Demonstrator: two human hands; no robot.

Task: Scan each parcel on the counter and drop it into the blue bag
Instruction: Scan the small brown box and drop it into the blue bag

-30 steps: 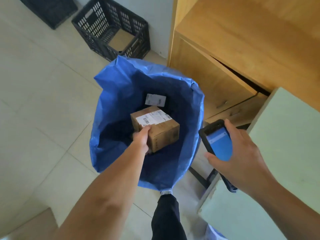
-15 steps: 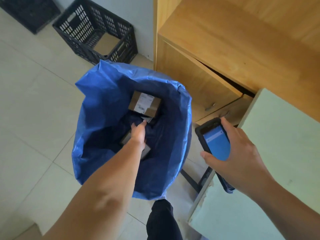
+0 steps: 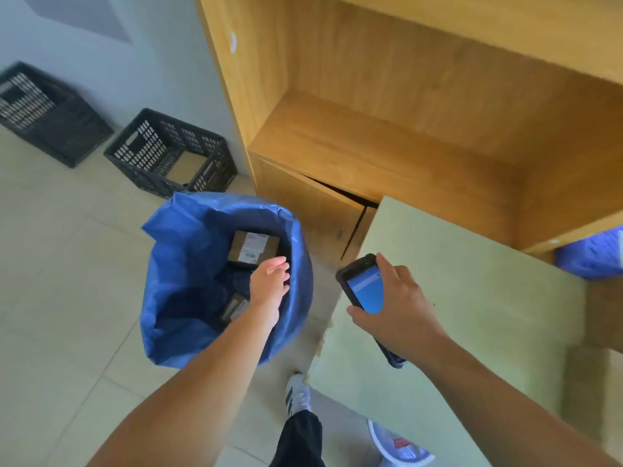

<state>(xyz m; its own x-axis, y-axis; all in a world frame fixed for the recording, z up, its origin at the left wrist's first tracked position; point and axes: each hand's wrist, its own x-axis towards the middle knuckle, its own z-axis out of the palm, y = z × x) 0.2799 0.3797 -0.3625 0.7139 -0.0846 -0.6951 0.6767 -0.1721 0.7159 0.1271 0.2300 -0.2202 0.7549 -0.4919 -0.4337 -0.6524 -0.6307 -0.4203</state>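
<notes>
The right hand [image 3: 401, 311] holds a handheld scanner [image 3: 362, 286] in a closed grip above the near-left corner of the table [image 3: 472, 298]; its blue screen faces up. The left hand [image 3: 269, 284] is over the mouth of the blue bag [image 3: 175, 264], fingers spread and holding nothing. A foot in a white shoe [image 3: 297, 394] stands on the floor between bag and table.

The bag stands open on the tiled floor [image 3: 60, 298], just beside the table's left edge. Inside it, a brown parcel [image 3: 253, 247] with a white label lies against the far wall. A second parcel [image 3: 233, 307] lies lower, partly hidden behind the left wrist.

Beyond the table stands a wooden shelf unit [image 3: 387, 129]; one lower door is ajar. A second blue bag [image 3: 593, 254] shows at the right edge. Two black plastic crates [image 3: 168, 153] stand against the far wall, left of the shelf unit.
</notes>
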